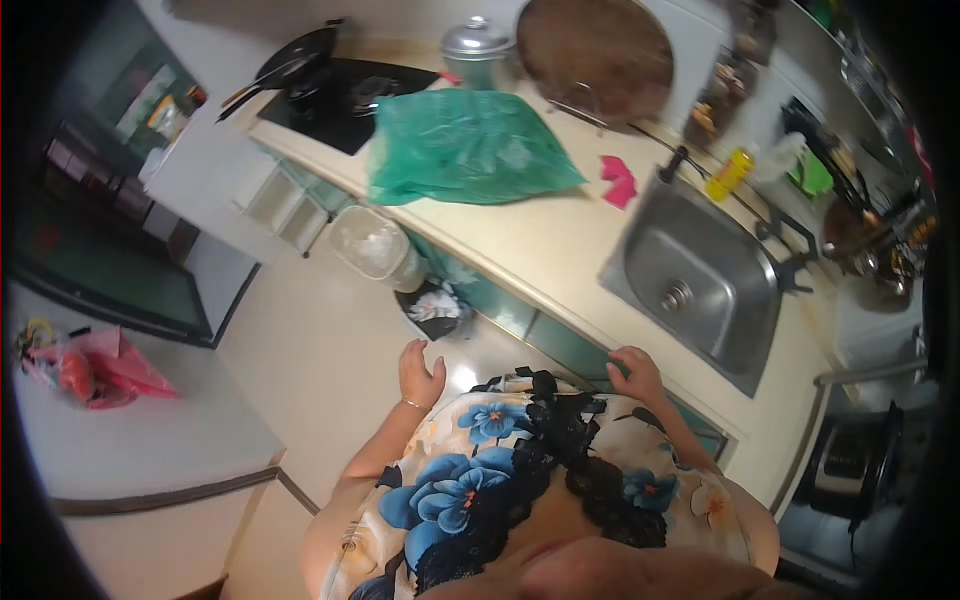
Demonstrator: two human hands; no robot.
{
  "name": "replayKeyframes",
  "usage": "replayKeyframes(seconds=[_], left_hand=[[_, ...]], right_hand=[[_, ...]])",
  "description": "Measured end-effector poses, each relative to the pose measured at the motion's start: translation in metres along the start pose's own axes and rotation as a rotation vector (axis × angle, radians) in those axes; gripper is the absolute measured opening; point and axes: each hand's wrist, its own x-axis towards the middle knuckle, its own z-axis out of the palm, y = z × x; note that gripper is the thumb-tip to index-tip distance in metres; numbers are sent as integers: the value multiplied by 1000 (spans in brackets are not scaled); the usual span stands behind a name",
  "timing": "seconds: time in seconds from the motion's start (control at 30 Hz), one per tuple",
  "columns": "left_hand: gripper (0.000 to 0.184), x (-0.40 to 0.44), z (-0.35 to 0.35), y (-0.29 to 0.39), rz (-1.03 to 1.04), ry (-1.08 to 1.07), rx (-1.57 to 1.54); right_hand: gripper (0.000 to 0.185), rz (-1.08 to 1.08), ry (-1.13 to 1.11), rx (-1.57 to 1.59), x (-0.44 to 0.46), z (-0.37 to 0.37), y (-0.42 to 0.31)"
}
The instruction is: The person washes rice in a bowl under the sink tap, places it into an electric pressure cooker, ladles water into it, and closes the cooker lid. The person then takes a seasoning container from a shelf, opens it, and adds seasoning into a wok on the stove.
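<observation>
My left hand (421,376) is held in front of my body over the floor, fingers apart, with nothing in it. A thin bracelet circles its wrist. Below and ahead of it stands a dark bin (434,310) with crumpled wrappings inside. My right hand (637,376) hangs by the counter's front edge, thumb and fingers apart, also holding nothing. On the counter (510,240) lies a large green plastic bag (465,148), its contents hidden. A crumpled pink piece (618,182) rests between the bag and the steel sink (705,265).
A black cooktop (345,100) with a wok (300,62) is at the far left of the counter. Behind are a lidded pot (478,50) and a round brown board (598,62). A whitish container (375,245) stands below the counter edge. A yellow bottle (730,174) stands behind the sink.
</observation>
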Motion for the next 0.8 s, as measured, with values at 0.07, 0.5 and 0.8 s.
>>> replayKeyframes(seconds=[0.07,0.5,0.8], left_hand=[[44,3,-14,-18,-48,48,12],[47,-2,-50,-97,-366,224,55],[46,6,-118,-171,-590,337,110]], right_hand=[[18,-58,-4,9,27,20,-19],[14,-309,-201,101,178,108,-87],[14,-563,-430,262,290,213,-185]])
